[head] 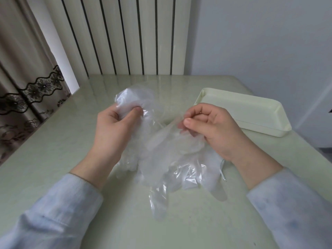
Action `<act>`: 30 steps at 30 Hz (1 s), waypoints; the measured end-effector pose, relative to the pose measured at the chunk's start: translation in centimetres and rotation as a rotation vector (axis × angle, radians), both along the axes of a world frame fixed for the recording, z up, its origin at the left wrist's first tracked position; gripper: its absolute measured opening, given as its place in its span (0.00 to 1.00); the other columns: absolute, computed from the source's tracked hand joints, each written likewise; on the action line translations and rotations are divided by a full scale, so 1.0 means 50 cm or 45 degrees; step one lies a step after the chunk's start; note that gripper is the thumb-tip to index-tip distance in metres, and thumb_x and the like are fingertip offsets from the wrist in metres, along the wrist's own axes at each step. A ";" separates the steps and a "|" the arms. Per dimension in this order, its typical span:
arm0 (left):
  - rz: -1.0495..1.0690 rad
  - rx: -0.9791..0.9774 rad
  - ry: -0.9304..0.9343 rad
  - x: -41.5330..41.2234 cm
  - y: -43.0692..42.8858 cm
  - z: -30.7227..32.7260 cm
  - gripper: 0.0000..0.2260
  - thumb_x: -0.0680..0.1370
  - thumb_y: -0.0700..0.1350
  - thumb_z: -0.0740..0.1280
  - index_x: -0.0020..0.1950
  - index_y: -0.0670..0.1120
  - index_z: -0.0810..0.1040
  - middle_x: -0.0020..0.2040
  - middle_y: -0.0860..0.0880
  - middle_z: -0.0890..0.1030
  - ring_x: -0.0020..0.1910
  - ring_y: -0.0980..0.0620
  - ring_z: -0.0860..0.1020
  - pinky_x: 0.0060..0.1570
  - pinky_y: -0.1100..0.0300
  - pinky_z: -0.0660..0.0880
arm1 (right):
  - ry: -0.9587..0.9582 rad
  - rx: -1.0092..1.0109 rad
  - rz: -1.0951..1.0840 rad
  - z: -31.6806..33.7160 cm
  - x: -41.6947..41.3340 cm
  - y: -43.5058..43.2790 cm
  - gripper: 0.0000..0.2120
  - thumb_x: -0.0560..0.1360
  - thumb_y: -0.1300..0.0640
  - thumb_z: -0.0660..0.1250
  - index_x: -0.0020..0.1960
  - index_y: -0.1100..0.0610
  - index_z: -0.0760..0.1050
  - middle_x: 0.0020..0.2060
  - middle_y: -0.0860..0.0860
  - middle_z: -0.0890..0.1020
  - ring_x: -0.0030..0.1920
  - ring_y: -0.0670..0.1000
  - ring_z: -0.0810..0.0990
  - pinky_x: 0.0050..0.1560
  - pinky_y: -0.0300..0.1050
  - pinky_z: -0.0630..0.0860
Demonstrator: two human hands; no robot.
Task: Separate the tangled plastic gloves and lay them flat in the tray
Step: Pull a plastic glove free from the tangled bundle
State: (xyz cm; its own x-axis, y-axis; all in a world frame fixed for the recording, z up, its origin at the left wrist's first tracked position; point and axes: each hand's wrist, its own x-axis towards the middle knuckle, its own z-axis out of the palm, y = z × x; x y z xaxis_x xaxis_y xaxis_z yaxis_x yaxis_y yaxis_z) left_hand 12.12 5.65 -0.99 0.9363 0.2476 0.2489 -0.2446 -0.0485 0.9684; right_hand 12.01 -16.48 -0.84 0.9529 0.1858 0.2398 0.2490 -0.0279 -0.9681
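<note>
A tangle of clear plastic gloves hangs between my hands above the pale green table. My left hand grips a bunched upper part of the plastic, thumb pressed against it. My right hand pinches an edge of another glove between thumb and curled fingers. Loose glove fingers trail down toward me and rest on the table. The cream tray lies at the right, behind my right hand, with nothing visible in it.
A white ribbed radiator stands behind the table's far edge. A beige curtain with dark lace trim hangs at the left. The table's right edge runs close past the tray.
</note>
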 end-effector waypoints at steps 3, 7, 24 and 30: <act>-0.088 -0.038 0.013 -0.002 -0.001 -0.002 0.08 0.78 0.38 0.71 0.41 0.47 0.85 0.32 0.53 0.82 0.33 0.55 0.78 0.34 0.63 0.75 | -0.019 0.095 0.169 0.010 -0.009 -0.002 0.11 0.74 0.72 0.70 0.50 0.58 0.81 0.39 0.54 0.87 0.39 0.52 0.85 0.42 0.43 0.81; -0.203 -0.028 0.008 -0.006 -0.005 -0.005 0.06 0.78 0.39 0.72 0.42 0.47 0.86 0.37 0.49 0.83 0.38 0.51 0.80 0.41 0.57 0.75 | 0.088 0.252 0.421 0.025 -0.024 0.003 0.13 0.70 0.69 0.68 0.43 0.54 0.86 0.37 0.55 0.85 0.36 0.52 0.84 0.40 0.44 0.81; -0.437 -0.017 0.060 -0.046 -0.050 -0.010 0.13 0.80 0.47 0.69 0.38 0.43 0.83 0.34 0.47 0.78 0.33 0.52 0.75 0.31 0.63 0.72 | 0.217 0.242 -0.226 -0.001 -0.023 0.076 0.05 0.80 0.56 0.69 0.46 0.57 0.78 0.37 0.53 0.76 0.39 0.49 0.74 0.48 0.45 0.71; -0.295 0.045 0.088 -0.043 -0.053 -0.009 0.18 0.82 0.50 0.66 0.38 0.38 0.80 0.27 0.51 0.71 0.24 0.56 0.67 0.25 0.65 0.64 | 0.068 0.172 -0.380 -0.009 -0.014 0.077 0.08 0.79 0.53 0.71 0.41 0.51 0.78 0.35 0.44 0.78 0.40 0.45 0.76 0.51 0.45 0.72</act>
State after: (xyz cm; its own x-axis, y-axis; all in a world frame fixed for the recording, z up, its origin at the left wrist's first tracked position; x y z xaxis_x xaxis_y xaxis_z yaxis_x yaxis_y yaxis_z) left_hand 9.98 3.02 -1.45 0.9823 0.0168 0.1867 -0.1861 -0.0331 0.9820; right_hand 11.32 -12.64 -1.30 0.9723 -0.1338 0.1915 0.1981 0.0374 -0.9795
